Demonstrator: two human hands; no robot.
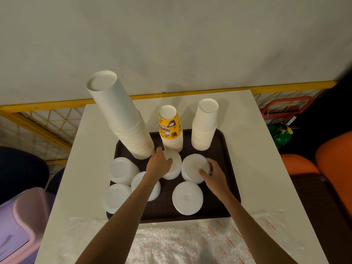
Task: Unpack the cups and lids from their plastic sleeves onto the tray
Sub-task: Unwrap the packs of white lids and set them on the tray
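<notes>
Left hand grips centre lid stack; right hand grips right lid stack, at its 3 o'clock. Probably squaring both, clear of cup stacks at 12 o'clock on tray.

The left forearm hides much of one lid stack, the crumpled plastic sleeves and purple bin run off the frame's edges, and the yellow cup's print is too small to read.
</notes>
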